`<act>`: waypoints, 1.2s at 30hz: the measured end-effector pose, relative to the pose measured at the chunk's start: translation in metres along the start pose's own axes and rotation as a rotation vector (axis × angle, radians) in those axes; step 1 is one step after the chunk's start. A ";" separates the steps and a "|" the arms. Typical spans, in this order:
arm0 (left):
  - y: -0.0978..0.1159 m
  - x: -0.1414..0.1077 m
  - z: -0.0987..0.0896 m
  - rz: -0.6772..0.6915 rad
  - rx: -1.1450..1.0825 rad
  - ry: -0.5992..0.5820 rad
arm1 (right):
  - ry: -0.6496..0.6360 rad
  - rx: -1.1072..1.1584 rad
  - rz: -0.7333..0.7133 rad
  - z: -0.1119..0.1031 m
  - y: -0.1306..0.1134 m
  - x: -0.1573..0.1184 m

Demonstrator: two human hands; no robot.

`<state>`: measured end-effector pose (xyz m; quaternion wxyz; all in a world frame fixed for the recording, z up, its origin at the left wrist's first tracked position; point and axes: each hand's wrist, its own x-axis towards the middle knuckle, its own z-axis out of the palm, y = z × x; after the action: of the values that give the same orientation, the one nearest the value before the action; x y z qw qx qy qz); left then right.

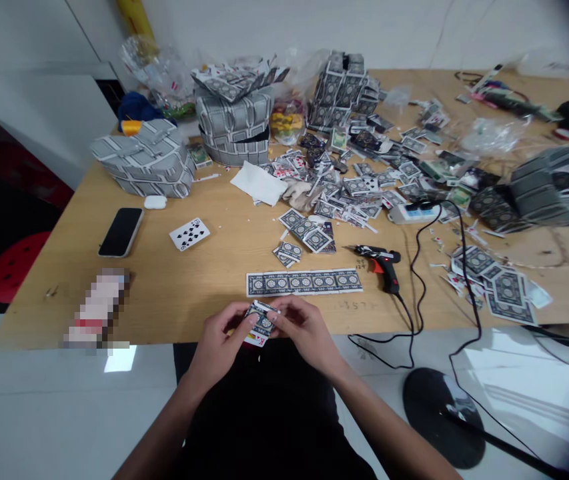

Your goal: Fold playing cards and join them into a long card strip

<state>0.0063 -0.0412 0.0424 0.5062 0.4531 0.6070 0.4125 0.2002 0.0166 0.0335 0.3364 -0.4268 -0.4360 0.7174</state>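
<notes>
Both hands meet at the table's front edge around a few playing cards (pixel 262 321). A patterned grey back faces up, and part of a face card shows below it. My left hand (pixel 221 340) pinches the cards' left side, thumb on top. On the right side, my right hand (pixel 304 330) grips them with its thumb pressed on the patterned back. Just beyond my hands lies a strip of joined cards (pixel 304 283), back pattern up. A hot glue gun (pixel 381 265) rests to the right of that strip. Small folded card pieces (pixel 287 253) sit behind it.
A phone (pixel 121 232), a white case (pixel 155 202) and a ten of spades (pixel 189 234) lie at left. Woven card baskets (pixel 147 160) stand at the back. Loose cards (pixel 364 187) cover the middle. Black cords run from the power strip (pixel 414 213). A round stand base (pixel 443 417) is on the floor.
</notes>
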 end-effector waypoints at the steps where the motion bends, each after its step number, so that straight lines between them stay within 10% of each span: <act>1: 0.001 0.000 0.000 0.000 0.000 -0.001 | -0.006 0.003 0.005 0.000 -0.001 0.000; 36: 0.012 -0.002 -0.018 0.168 0.194 0.024 | -0.026 -0.385 -0.252 0.000 0.002 -0.004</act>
<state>-0.0099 -0.0405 0.0571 0.4163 0.5442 0.6098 0.3983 0.2013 0.0127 0.0333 0.3301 -0.4158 -0.6190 0.5788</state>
